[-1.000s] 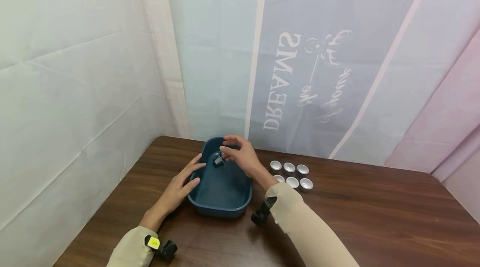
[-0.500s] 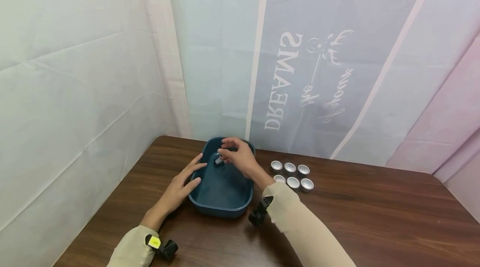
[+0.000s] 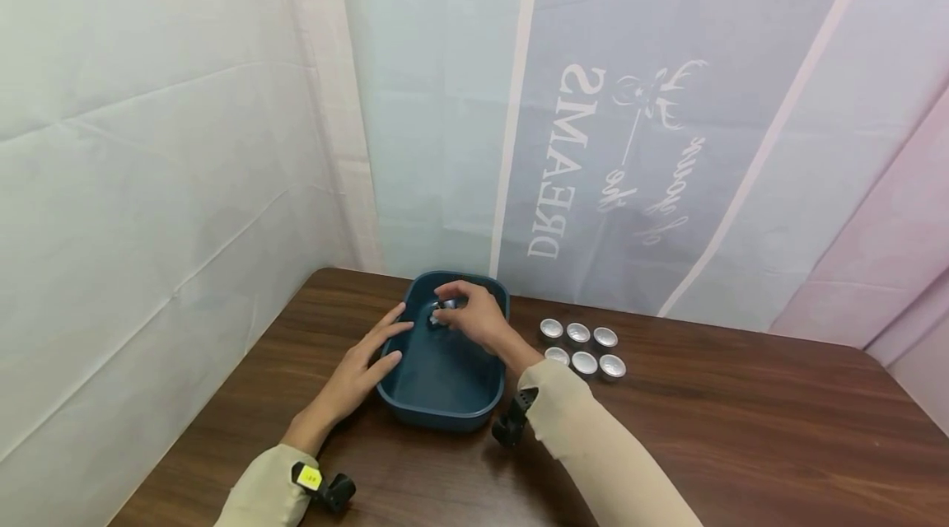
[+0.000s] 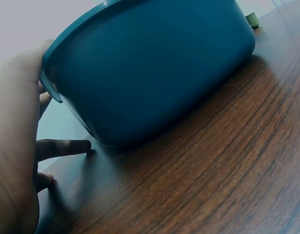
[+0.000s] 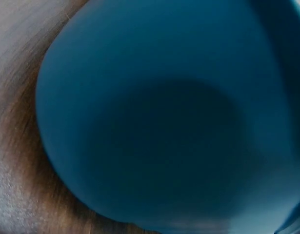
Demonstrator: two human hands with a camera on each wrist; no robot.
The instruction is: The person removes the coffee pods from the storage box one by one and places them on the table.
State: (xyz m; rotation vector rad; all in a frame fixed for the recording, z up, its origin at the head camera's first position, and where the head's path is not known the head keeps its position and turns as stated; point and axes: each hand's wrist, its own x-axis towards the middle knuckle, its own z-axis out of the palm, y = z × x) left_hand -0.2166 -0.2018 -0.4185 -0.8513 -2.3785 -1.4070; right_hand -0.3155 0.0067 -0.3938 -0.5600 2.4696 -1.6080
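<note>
A dark teal plastic basin with a raised rim sits on the wooden table. My left hand rests at its left rim, fingers extended. In the left wrist view, the basin's outer wall rises beside the hand, one finger low near the tabletop. Inside the basin, toward the far end, my right hand pinches a small dark coffee capsule with a shiny lid between thumb and index finger; the fingers partly hide it. The right wrist view shows only the basin's side, not the hand.
Several coffee capsules with silver foil lids stand in two rows on the table, right of the basin. A pale printed curtain hangs behind. A small green object shows past the basin in the left wrist view.
My right hand has lowered toward the capsule in the basin, and its thumb and fingers have closed around it. The left hand has stayed at the rim.
</note>
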